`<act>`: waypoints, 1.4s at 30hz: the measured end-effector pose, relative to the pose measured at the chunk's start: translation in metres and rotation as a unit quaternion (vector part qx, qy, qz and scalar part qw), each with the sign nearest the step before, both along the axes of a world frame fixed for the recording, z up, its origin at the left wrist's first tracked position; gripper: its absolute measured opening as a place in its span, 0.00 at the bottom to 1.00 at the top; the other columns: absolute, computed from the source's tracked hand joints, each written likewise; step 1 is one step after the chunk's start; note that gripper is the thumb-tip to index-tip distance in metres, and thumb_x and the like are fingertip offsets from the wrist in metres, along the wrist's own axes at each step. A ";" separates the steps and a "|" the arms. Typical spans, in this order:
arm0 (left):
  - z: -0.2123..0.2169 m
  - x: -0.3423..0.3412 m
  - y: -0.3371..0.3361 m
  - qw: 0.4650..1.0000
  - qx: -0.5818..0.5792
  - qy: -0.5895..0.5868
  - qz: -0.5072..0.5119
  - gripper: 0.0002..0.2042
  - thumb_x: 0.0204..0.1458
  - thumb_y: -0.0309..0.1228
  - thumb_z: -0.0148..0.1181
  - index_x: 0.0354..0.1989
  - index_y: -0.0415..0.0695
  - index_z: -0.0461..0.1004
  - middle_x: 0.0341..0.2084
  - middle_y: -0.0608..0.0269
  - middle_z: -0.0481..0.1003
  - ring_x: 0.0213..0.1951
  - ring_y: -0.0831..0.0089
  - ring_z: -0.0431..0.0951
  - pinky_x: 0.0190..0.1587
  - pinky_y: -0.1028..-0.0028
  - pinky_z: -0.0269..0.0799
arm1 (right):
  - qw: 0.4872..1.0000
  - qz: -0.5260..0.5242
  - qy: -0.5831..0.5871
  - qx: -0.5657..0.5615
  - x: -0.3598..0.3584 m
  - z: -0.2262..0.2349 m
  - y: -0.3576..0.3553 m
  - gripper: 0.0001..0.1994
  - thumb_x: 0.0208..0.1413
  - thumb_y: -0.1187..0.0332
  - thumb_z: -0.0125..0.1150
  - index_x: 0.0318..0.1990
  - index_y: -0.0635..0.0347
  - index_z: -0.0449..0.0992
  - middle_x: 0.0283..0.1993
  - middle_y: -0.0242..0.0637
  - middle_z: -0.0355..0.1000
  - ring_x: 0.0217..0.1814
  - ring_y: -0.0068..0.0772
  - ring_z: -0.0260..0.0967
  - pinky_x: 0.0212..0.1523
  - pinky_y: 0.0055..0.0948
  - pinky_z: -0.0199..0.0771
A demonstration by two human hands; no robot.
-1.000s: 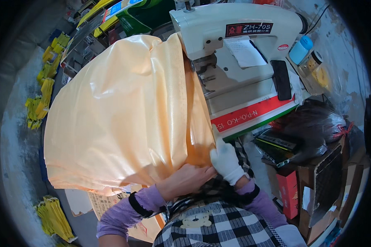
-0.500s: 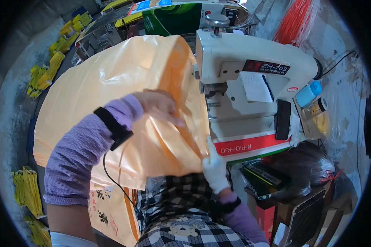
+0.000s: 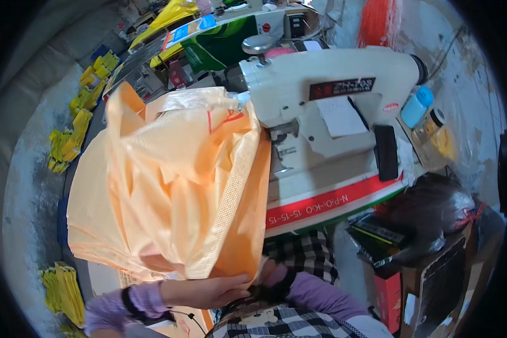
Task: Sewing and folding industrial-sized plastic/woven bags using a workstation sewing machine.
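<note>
A large pale-orange woven bag [image 3: 169,191] lies bunched and folded across the table, left of a white sewing machine [image 3: 332,79]. Its near edge hangs over toward my body. At that edge my left hand [image 3: 217,291] is closed on the bag, fingers together and pointing right, the thumb out of sight. Just beyond its fingertips my right hand [image 3: 269,271], in a white glove, grips the bag's near right corner. Folds of the bag hide most of the right fingers. The bag's right side lies beside the machine's needle area.
On the machine bed lie a white notepad [image 3: 341,116] and a black phone [image 3: 386,152]. A blue bottle [image 3: 417,107] and a yellow-filled jar [image 3: 434,119] stand at the right. Boxes [image 3: 442,287] sit below. Yellow bundles [image 3: 63,293] line the left floor; red strands [image 3: 377,22] hang behind.
My left hand has come off the bag's top and moved down to its near edge. My right hand has drawn nearer my body. The bag has been folded over, showing a woven strip and red print.
</note>
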State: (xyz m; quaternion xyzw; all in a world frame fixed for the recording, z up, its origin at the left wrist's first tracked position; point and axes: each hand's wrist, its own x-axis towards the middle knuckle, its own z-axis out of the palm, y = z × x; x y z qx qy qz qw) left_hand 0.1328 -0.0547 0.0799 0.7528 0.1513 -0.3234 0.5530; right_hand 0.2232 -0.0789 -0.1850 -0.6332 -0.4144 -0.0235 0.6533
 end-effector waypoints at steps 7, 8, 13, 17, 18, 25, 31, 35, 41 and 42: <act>-0.049 -0.022 -0.011 0.987 -0.005 -0.159 -0.039 0.13 0.61 0.32 0.48 0.49 0.36 0.68 0.42 0.52 0.70 0.50 0.68 0.70 0.57 0.62 0.62 | 0.971 0.054 -0.142 -0.182 0.085 0.125 -0.069 0.26 0.42 0.59 0.66 0.52 0.55 0.74 0.54 0.39 0.69 0.60 0.47 0.62 0.64 0.51 0.55; -0.053 -0.018 -0.011 0.981 -0.044 -0.181 -0.056 0.14 0.59 0.32 0.50 0.50 0.36 0.70 0.45 0.48 0.70 0.53 0.66 0.69 0.61 0.62 0.60 | 0.925 0.103 -0.325 -0.168 0.085 0.134 -0.075 0.24 0.43 0.63 0.65 0.52 0.55 0.75 0.53 0.35 0.69 0.60 0.46 0.62 0.65 0.57 0.52; -0.055 0.148 -0.043 0.818 0.370 -0.415 -0.147 0.05 0.47 0.30 0.55 0.29 0.44 0.73 0.22 0.58 0.77 0.25 0.58 0.78 0.29 0.61 0.75 | 0.893 0.390 -0.129 -0.186 0.044 0.098 -0.109 0.19 0.52 0.67 0.59 0.53 0.56 0.74 0.53 0.38 0.71 0.60 0.39 0.65 0.64 0.47 0.54; -0.107 0.189 0.053 0.806 0.401 -0.429 0.073 0.12 0.49 0.29 0.59 0.41 0.40 0.75 0.36 0.53 0.78 0.43 0.61 0.78 0.43 0.65 0.76 | 0.849 0.454 0.074 -0.260 0.059 0.084 -0.137 0.14 0.55 0.62 0.64 0.43 0.62 0.79 0.40 0.46 0.76 0.41 0.41 0.76 0.42 0.31 0.73; -0.109 0.143 0.076 0.814 0.353 -0.432 0.160 0.13 0.49 0.30 0.60 0.43 0.41 0.75 0.38 0.52 0.77 0.44 0.61 0.78 0.45 0.65 0.75 | 0.851 0.425 0.130 -0.279 0.064 0.102 -0.140 0.13 0.55 0.61 0.64 0.38 0.63 0.79 0.37 0.47 0.76 0.39 0.43 0.75 0.41 0.32 0.74; -0.133 0.088 0.115 0.816 0.134 -0.347 0.442 0.26 0.51 0.33 0.66 0.58 0.41 0.70 0.56 0.52 0.71 0.59 0.61 0.70 0.60 0.71 0.65 | 0.875 0.390 0.099 -0.267 0.060 0.095 -0.138 0.17 0.55 0.55 0.63 0.34 0.64 0.80 0.34 0.46 0.75 0.37 0.45 0.75 0.38 0.34 0.74; -0.182 0.131 0.128 0.731 0.529 -0.406 0.144 0.22 0.56 0.35 0.63 0.58 0.43 0.69 0.61 0.54 0.66 0.63 0.65 0.63 0.65 0.71 0.57 | 0.887 0.397 0.039 -0.232 0.060 0.111 -0.142 0.16 0.55 0.55 0.63 0.33 0.60 0.81 0.35 0.45 0.75 0.36 0.45 0.73 0.37 0.37 0.74; -0.205 0.152 0.125 0.835 0.204 -0.378 0.343 0.17 0.57 0.33 0.59 0.54 0.42 0.73 0.47 0.51 0.77 0.52 0.62 0.74 0.55 0.68 0.68 | 0.886 0.403 0.013 -0.228 0.057 0.113 -0.138 0.14 0.55 0.56 0.63 0.33 0.59 0.81 0.34 0.44 0.74 0.35 0.45 0.72 0.35 0.38 0.73; -0.197 0.170 0.053 0.726 0.477 -0.298 0.396 0.27 0.51 0.22 0.48 0.63 0.52 0.64 0.67 0.39 0.51 0.67 0.41 0.50 0.69 0.56 0.44 | 0.878 0.394 -0.036 -0.271 0.059 0.119 -0.139 0.14 0.54 0.56 0.63 0.32 0.59 0.81 0.33 0.43 0.72 0.34 0.46 0.71 0.34 0.37 0.72; -0.201 0.161 0.051 0.739 0.458 -0.305 0.389 0.28 0.51 0.23 0.49 0.64 0.52 0.62 0.67 0.40 0.51 0.67 0.41 0.50 0.69 0.56 0.45 | 0.889 0.383 -0.033 -0.248 0.056 0.113 -0.138 0.14 0.54 0.56 0.63 0.31 0.59 0.81 0.32 0.44 0.72 0.34 0.46 0.71 0.34 0.37 0.71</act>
